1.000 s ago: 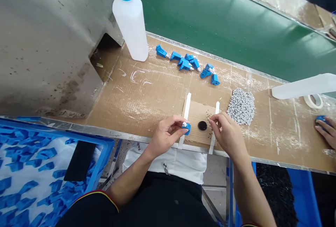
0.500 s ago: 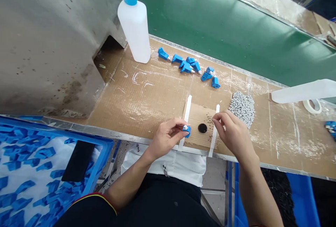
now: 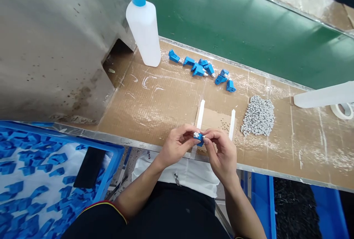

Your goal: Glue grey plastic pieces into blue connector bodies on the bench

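Note:
Thumb and fingers of my left hand (image 3: pixel 177 144) pinch a small blue plastic part (image 3: pixel 198 139) with a white piece on its top. My right hand (image 3: pixel 221 150) meets it from the other side, its thumb and forefinger closed at the part's right edge. What those right fingertips hold is too small and covered to make out. Both hands are over a cardboard pad (image 3: pixel 214 116) between two white tape strips. Tiny dark bits (image 3: pixel 225 124) lie scattered on the pad, beyond my right hand. A pile of small grey pieces (image 3: pixel 258 116) is to the right.
Several blue parts (image 3: pixel 197 69) lie along the back of the bench (image 3: pixel 166 102). A white bottle with a blue nozzle (image 3: pixel 144 32) stands at the metal housing (image 3: pixel 55 47). A blue bin (image 3: pixel 117 154) of parts is lower left; another bin (image 3: pixel 262 198) is lower right.
My right hand has moved left from the scattered dark bits to the blue part in my left hand. It now hides the round black dish. The view has shifted slightly.

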A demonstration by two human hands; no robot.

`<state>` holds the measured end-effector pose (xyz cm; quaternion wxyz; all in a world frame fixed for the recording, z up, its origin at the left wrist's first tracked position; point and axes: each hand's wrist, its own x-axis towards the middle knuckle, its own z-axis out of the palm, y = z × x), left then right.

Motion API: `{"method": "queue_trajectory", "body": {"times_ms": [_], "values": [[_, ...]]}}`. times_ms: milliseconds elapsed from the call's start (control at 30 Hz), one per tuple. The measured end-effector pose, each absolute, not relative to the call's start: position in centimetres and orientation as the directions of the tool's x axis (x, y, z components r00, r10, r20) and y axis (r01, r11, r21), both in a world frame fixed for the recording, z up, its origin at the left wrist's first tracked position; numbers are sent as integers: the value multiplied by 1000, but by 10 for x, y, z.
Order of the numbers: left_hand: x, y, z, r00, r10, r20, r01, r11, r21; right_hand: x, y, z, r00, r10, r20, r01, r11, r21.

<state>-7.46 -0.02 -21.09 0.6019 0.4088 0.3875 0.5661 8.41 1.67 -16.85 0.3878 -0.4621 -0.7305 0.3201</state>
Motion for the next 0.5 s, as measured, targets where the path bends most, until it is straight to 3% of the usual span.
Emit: {"method": "queue_trajectory", "body": {"times_ms": [500], "values": [[-77,0,-211,83,996,-14,-230,33,973,91,17,-166,-372,892,257,488,423,-764]]}}
